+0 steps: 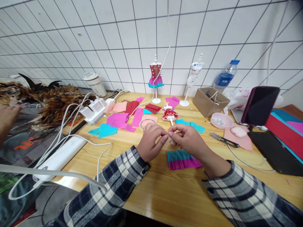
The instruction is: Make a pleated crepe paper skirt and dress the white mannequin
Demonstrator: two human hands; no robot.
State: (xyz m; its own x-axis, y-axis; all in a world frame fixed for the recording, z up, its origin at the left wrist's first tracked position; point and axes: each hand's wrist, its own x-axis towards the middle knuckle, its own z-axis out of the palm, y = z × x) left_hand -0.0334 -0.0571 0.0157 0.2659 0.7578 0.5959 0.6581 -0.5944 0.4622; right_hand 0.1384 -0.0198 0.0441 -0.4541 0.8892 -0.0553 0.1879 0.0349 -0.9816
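Two hands up, left (152, 142) and right (186, 138), tips meeting over the tabletop (151, 195). Grip state: thumb and index finger pressed together on both. Whatever sits between the tips is too small to ID; can't tell if anything is in there.

Closest thing: small dress form with red ruffled dress (169, 114), just beyond the fingertips, white pole pointing back at the grip. Lower end is partly hidden by the right hand, so can't confirm how it's supported. Pleated strip (183, 160), turquoise over magenta, lies flat on the near side of the right hand, beside the wrist. Thin ring (148, 119) just past the left knuckles.

Beyond the grip: pearl-trimmed dress form (155, 74), upright near the wall; white dress form (195, 71) right of it. Turquoise cloth (190, 125) just past the right hand; magenta cloth (118, 119) and other scraps out left.

Right of the grip: snips (223, 140), then pink bowl (221, 127) with small beads, slightly farther back. Cardboard box (208, 105) behind that. Dark phone (261, 105) farther right, propped up.

Well left: white power strip (94, 110), brown feathers (52, 107), another person's hand (8, 121) at frame edge.
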